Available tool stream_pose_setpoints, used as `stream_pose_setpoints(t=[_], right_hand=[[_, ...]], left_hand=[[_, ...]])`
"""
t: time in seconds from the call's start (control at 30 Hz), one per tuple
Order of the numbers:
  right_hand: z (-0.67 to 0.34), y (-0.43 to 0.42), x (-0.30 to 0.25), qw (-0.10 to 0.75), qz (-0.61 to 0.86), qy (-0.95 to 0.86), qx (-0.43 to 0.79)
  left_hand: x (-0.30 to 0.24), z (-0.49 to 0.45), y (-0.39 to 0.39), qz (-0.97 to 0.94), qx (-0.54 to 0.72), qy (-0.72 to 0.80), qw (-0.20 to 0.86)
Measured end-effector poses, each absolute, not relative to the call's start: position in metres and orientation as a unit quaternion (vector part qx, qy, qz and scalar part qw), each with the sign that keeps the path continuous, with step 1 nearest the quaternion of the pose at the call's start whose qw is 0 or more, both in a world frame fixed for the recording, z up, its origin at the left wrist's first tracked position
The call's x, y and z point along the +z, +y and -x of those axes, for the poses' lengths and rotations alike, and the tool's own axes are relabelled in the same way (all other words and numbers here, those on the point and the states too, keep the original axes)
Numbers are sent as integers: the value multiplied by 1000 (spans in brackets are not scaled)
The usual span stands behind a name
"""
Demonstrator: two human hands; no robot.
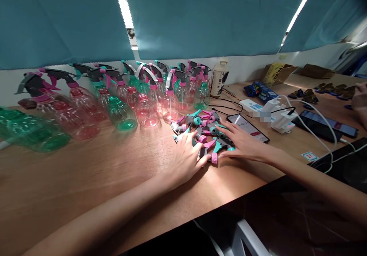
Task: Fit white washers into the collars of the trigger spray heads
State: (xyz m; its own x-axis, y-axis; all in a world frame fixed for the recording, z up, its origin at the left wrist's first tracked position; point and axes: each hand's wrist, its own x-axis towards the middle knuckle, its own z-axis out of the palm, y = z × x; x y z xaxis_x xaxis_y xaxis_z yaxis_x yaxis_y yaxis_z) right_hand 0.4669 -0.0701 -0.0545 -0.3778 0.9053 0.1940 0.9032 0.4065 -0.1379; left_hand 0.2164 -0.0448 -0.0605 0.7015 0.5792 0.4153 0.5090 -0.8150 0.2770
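Note:
A pile of loose spray heads (204, 123), grey with pink or teal collars and triggers, lies on the wooden table in front of me. My left hand (187, 153) rests against the pile's left and near side, fingers apart, its thumb close to a pink collar (214, 157). On the right side, my right hand (239, 141) lies with its fingers stretched over several spray heads. Neither hand is closed round a piece. Left of the pile stand uncapped bottles, among them a clear pink bottle (147, 112) and a green bottle (122, 114).
Bottles with spray heads fitted, such as a pink one (171, 105), stand along the wall. Beyond the pile is a cream flask (219, 79). A phone (252, 129), a power strip (250, 106) and white cables lie to the right. Another person's hand (359, 103) shows at the right edge.

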Motion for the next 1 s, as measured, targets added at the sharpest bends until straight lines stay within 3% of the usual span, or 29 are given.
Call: stream_pose_setpoints(t=[0.37,0.57,0.8,1.0], right_hand=[[-445,-23,-47,178,595,-783,29],[-421,23,-51,161,626,-763,-13],[-407,32,-54,149,644,-748,-52],[-398,21,-35,187,628,-753,-63]], left_hand=[[-53,-214,-2,-884,291,358,80],[-57,-217,34,-882,291,358,91],[-56,-203,32,-869,329,352,112],[-48,-171,18,-854,367,349,120]])
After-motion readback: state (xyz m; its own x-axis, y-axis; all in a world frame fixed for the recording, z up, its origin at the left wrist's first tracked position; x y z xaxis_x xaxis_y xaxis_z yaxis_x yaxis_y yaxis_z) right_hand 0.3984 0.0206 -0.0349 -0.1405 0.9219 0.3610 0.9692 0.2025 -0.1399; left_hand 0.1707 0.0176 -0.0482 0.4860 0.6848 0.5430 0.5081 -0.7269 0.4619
